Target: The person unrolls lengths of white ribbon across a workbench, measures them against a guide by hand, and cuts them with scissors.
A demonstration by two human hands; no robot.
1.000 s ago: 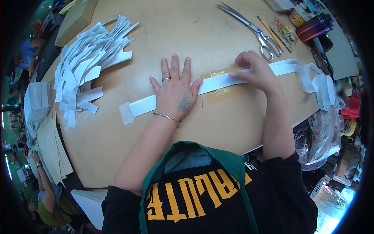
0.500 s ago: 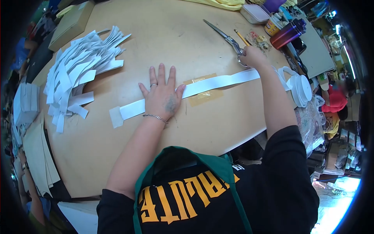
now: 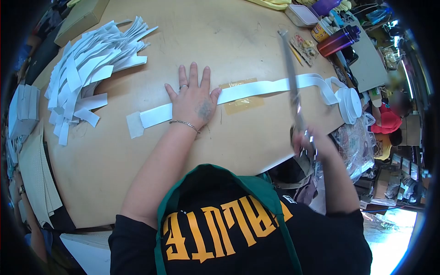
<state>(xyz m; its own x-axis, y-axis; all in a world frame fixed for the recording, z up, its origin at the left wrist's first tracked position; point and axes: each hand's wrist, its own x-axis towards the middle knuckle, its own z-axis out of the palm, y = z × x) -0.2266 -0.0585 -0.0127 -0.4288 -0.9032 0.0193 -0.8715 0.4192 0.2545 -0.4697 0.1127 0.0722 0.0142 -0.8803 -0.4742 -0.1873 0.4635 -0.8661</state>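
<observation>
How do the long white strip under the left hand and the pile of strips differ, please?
The long white strip is one continuous band; the pile of strips holds many shorter pieces. The long white strip lies under the left hand; the pile of strips overlaps messily, untouched. Both are white and rest on the table.

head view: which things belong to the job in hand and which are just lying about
Likely in the job:
white strip, under the left hand
scissors, in the right hand
white roll
pile of white strips

Seemingly just lying about:
bottle
pencil
plastic tub
</observation>
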